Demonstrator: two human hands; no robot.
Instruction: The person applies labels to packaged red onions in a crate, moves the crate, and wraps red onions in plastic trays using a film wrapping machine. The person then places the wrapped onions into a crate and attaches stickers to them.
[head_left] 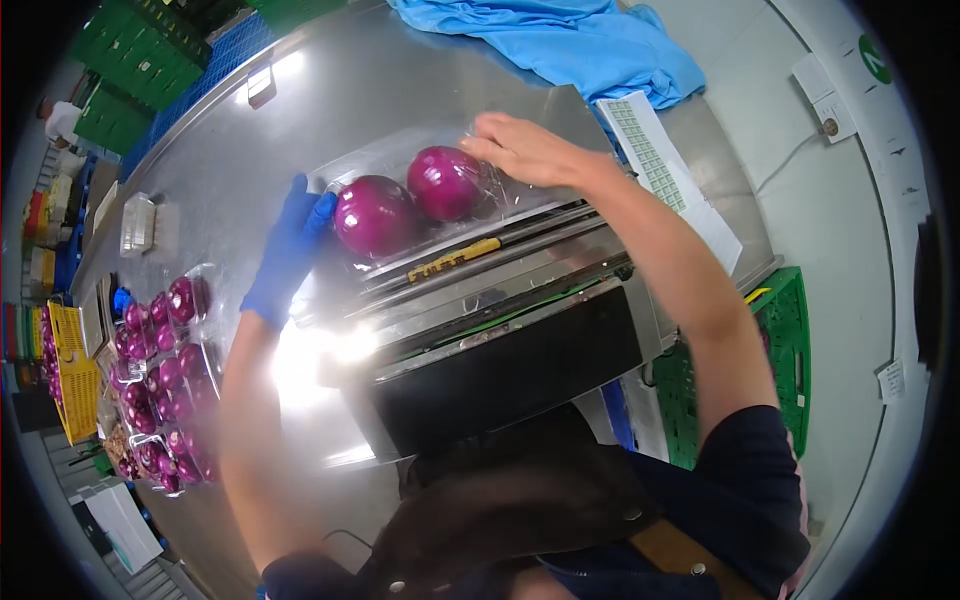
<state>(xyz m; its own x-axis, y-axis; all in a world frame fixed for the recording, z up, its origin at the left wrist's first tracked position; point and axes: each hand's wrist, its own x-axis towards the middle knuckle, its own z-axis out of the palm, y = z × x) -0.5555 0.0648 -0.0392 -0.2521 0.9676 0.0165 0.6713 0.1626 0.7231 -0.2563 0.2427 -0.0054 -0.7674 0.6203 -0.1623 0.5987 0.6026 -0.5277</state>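
Two purple-red onions lie side by side under clear film on the wrapping machine (500, 350); the left onion (376, 216) is nearer to me than the right onion (444, 184). My left hand (295, 235), in a blue glove, is at the left edge of the film, its fingers closed by the left onion. What it grips there is too small to make out. My bare right hand (525, 150) is just right of the right onion, at the film's right end. Its fingers are blurred, and their hold on the film is unclear.
Wrapped packs of purple onions (165, 385) cover the table's left side. A clear tray stack (138, 224) stands farther back. Blue cloth (590, 45) lies at the back, a label sheet (645, 150) at the right. Green crates (140, 60) and a person (62, 122) are beyond.
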